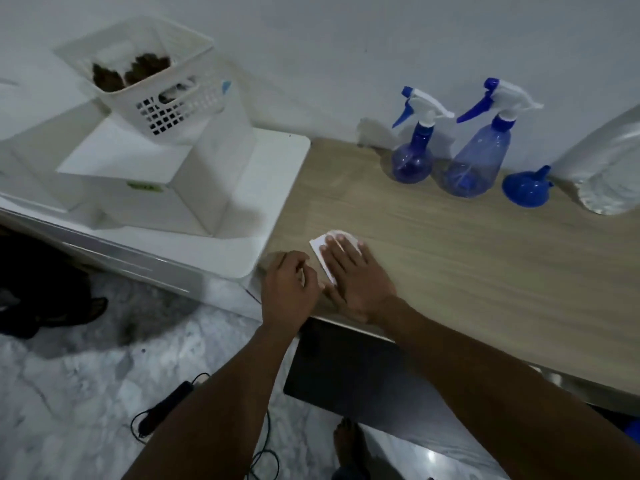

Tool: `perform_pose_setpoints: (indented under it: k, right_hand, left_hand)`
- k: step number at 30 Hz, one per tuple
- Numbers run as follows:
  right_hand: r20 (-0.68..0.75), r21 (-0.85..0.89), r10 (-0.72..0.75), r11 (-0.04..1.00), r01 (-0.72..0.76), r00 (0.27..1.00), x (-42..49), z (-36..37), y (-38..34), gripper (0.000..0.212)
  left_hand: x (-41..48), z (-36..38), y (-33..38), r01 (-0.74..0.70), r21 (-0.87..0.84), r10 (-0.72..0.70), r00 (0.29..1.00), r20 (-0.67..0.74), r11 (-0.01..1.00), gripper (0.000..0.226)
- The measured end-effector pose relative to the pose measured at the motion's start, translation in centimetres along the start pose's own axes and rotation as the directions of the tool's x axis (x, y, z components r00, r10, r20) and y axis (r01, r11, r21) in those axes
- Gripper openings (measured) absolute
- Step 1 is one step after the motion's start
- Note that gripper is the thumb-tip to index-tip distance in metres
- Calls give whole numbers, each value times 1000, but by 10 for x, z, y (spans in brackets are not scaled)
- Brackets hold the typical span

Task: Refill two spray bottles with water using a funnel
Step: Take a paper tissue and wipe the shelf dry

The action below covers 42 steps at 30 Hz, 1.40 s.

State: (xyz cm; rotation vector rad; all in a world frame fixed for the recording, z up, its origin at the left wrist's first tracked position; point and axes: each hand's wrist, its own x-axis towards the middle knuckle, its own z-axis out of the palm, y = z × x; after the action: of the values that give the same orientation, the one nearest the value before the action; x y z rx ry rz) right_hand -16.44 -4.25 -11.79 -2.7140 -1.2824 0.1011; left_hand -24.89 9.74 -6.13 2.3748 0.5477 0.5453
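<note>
Hands meet at the near left corner of a wooden table (pixel 450 258). The right hand (pixel 356 277) lies flat, fingers straight and together, pressing on a folded white tissue (pixel 319 250) whose far edge shows past the fingertips. The left hand (pixel 287 291) sits just beside it at the table's left edge with its fingers curled under (whether they pinch the tissue's near corner or hold nothing, I cannot tell).

At the far side of the table, against the wall, stand two blue see-through spray bottles, both upright with their white-and-blue trigger heads screwed on: a small round bottle (pixel 414 159) to the left and a taller cone-shaped bottle (pixel 479 161) just beside it on the right. Right of those, a blue funnel (pixel 526 188) rests mouth down with its spout pointing up. Farther right a big clear plastic container (pixel 604 164) leans in at the frame's edge.

Left of the table, a white cabinet (pixel 273 202) carries a white box (pixel 138 168) with a slotted white basket (pixel 156 98) on top.
</note>
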Motion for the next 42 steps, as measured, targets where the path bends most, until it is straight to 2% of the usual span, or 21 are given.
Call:
perform_pose_setpoints:
  k: [3, 7, 13, 18, 20, 21, 23, 25, 28, 30, 32, 34, 36, 42]
  right_hand:
    - [20, -17, -142, 990, 143, 990, -36, -3, 27, 72]
    - [39, -48, -146, 988, 147, 989, -100, -25, 75, 79]
    - [12, -100, 71, 993, -70, 997, -223, -43, 164, 84]
    - [-39, -77, 324, 942, -326, 945, -319, -51, 220, 86]
    - [-70, -35, 470, 880, -473, 880, -339, -50, 227, 90]
    - [-91, -13, 558, 827, -562, 825, -343, -47, 225, 90]
    - [-129, 67, 739, 671, -738, 661, -340, -41, 216, 87]
    - [-148, 169, 870, 491, -855, 470, -329, -37, 199, 88]
    - [-171, 316, 958, 274, -909, 230, -306, -31, 169, 90]
    - [-124, 396, 986, 151, -906, 110, -288, -31, 153, 92]
    - [-84, 444, 996, 59, -894, 23, -266, -32, 139, 94]
    - [-69, 467, 997, 11, -884, -24, -242, -32, 122, 96]
    - [-89, 472, 996, 15, -882, -31, -214, -29, 101, 97]
    - [-109, 431, 990, 124, -894, 84, -114, -15, 28, 99]
  left_hand:
    - [-18, 13, 17, -2, -45, 2, 1000, 2, 999, 12]
    - [-46, 37, 53, -31, -79, 39, 995, 94, 996, 9]
    - [-103, 92, 140, 25, -174, 24, 961, 275, 984, 8]
    - [-149, 129, 203, -30, -199, 104, 923, 372, 979, 10]
    - [-163, 135, 215, -49, -200, 126, 911, 393, 979, 11]
    - [-169, 137, 217, -59, -196, 135, 907, 398, 979, 11]
    - [-177, 138, 216, -66, -198, 143, 904, 404, 978, 11]
    - [-180, 136, 211, -66, -204, 146, 902, 406, 977, 13]
    - [-178, 124, 195, -60, -191, 135, 904, 406, 980, 16]
    - [-172, 114, 180, -45, -179, 116, 903, 414, 983, 18]
    - [-162, 102, 160, -27, -176, 100, 903, 418, 984, 20]
    - [-151, 86, 137, -23, -151, 83, 909, 407, 988, 20]
    - [-139, 68, 112, -16, -134, 68, 916, 396, 991, 21]
    - [-104, 18, 35, 32, -85, 2, 931, 366, 996, 22]
